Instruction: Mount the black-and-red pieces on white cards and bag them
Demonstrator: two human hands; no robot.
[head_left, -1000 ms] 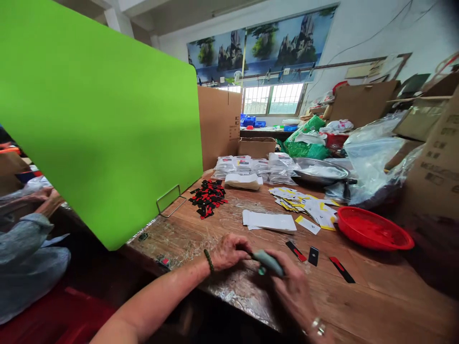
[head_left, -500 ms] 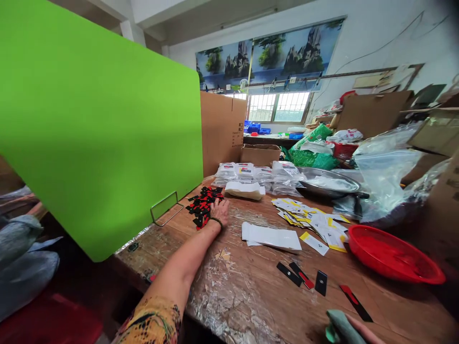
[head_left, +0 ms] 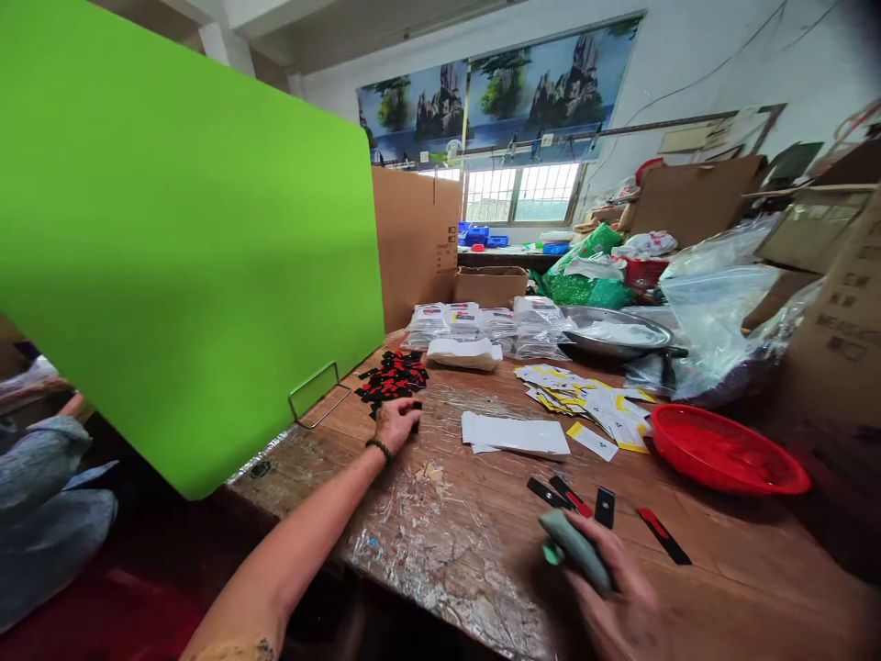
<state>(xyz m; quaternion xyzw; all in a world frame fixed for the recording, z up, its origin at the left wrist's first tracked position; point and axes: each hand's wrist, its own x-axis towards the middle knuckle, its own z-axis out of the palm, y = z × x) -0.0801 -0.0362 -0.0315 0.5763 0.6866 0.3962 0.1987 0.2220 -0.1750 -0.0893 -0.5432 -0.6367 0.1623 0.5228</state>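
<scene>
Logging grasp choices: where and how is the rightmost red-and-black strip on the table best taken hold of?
Probably pinch the strip across its long edges, near the middle, from above: it lies flat, long and narrow, apart from the other strips, so both edges are free. The right hand is nearest, though it holds a grey-green object.

Beaded bracelet, patterned sleeve

Round, dark beads circle the wrist of the ungloved left hand. The left forearm is uncovered below the sleeve, whose visible edge is yellowish with dark patterning. The right hand is ungloved too, slightly blurred.
</scene>
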